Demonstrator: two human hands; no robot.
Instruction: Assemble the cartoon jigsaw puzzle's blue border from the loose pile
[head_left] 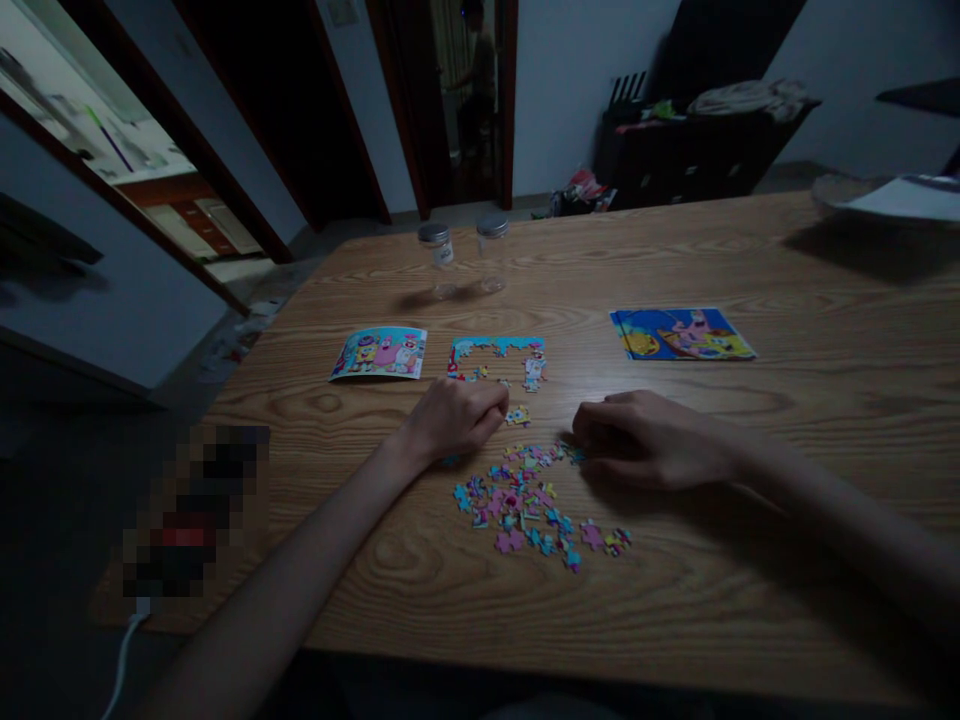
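Observation:
My left hand (466, 413) is closed, its fingers curled downward just below a partly joined jigsaw border (499, 345). Whatever its fingertips may hold is hidden. Close by its fingers lies a small joined yellow section (517, 415). My right hand (649, 437) rests on the table to the right, fingers bent inward, with loose pieces by its fingertips; their grip is too dark to make out. Between my forearms spreads a pile of loose jigsaw pieces (525, 505) in blue, pink and yellow. A joined white-and-blue part (534, 370) forms the border's right side.
A cartoon picture sheet (382, 353) lies left of the border, and a blue picture card (682, 334) lies right. Two lidded clear jars (442, 262) stand behind. A blurred-out item with a white cable (124, 650) is at the left edge. Beyond, a person (478, 80) shows in a doorway.

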